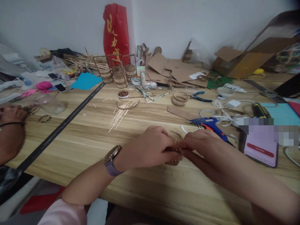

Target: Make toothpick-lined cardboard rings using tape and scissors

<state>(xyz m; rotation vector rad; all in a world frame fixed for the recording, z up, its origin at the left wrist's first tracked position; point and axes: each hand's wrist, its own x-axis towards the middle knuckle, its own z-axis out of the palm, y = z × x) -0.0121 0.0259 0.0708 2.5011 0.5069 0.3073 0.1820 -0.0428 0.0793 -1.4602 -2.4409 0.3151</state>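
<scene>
Both hands meet at a small round basket [174, 135] of thin sticks and brown bands, low over the wooden table [89, 147]. My left hand [152, 147], with a watch on its wrist, grips the basket's near side between thumb and fingers. From the other side, my right hand [199, 142] pinches at the basket's rim; its fingertips hide what lies between them. Much of the basket is covered by the fingers. Just beyond the hands lies a blue glue gun [211, 123]. Left of it, loose thin sticks [120, 114] are scattered beside a curved brown band [134, 107].
A finished-looking stick basket [180, 98] stands by blue-handled pliers [202, 97]. Handled baskets [120, 78] stand at the back before a red bag [116, 34]. A phone [261, 145] lies right. Another person's hand [12, 114] rests at the left, past a black strip [63, 125].
</scene>
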